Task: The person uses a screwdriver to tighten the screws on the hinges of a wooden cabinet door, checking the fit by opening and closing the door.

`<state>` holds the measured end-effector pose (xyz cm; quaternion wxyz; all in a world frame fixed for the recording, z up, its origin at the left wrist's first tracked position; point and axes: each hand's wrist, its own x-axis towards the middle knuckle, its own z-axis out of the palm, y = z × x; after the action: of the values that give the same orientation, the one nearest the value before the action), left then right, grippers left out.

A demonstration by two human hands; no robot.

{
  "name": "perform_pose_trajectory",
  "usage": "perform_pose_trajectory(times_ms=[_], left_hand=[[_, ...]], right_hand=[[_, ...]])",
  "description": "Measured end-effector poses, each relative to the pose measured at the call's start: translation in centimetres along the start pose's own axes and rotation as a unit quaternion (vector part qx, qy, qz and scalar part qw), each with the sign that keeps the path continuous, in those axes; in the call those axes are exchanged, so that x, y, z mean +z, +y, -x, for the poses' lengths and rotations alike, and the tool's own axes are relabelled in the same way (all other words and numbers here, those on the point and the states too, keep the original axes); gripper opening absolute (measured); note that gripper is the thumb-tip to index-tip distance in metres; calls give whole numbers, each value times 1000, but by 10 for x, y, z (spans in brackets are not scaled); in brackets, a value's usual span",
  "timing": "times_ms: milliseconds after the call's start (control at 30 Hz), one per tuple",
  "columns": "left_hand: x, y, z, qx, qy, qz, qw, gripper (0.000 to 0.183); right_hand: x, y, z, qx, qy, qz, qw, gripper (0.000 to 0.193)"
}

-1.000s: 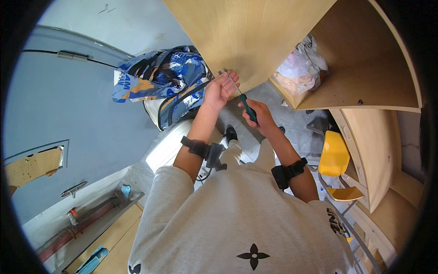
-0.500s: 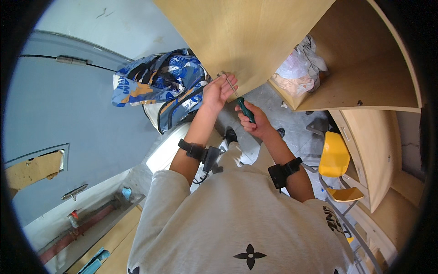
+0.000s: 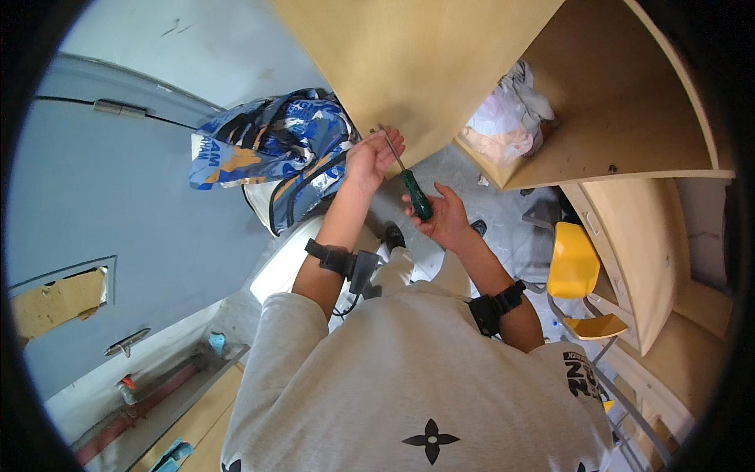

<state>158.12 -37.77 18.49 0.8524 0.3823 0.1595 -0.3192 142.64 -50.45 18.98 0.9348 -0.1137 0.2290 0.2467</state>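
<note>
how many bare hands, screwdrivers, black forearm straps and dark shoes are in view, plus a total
Bare hands: 2 (left hand, right hand)
Screwdrivers: 1 (green-handled screwdriver)
Black forearm straps: 2 (left strap, right strap)
Dark shoes: 2 (left shoe, right shoe)
Total: 7

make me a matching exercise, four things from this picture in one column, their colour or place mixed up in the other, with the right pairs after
Column one
1. screwdriver
2. chair
3. plastic bag
4. left hand

Column two
A. inside the wooden cabinet
B. near the screwdriver's tip
C. yellow
D. green handle, touching the right hand

Right pairs: 1-D, 2-C, 3-A, 4-B
</note>
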Motion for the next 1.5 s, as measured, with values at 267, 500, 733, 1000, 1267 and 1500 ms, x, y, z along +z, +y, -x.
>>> perform_pose_trajectory(times_ms=[267,500,733,1000,1267,1500], left_hand=[[3,-1,10,-43,-85,-62,994,25],[11,-12,27,-131,-91,-184,970,28],[11,-28,47,-114,-115,-246,955,29],[-3,-35,52,-77,-201,-20,976,42],[-20,-55,50,-81,-139,-149,976,40],[-3,-48,66,-70,-158,-61,983,41]], right_hand=[[-4,19,-9,-242,218,358,875,30],[14,18,-5,-504,334,672,426,39],[15,20,-2,-476,318,654,495,34],[11,19,17,-147,131,120,973,36],[13,30,12,-267,230,279,893,34],[-22,36,0,-332,247,403,816,42]])
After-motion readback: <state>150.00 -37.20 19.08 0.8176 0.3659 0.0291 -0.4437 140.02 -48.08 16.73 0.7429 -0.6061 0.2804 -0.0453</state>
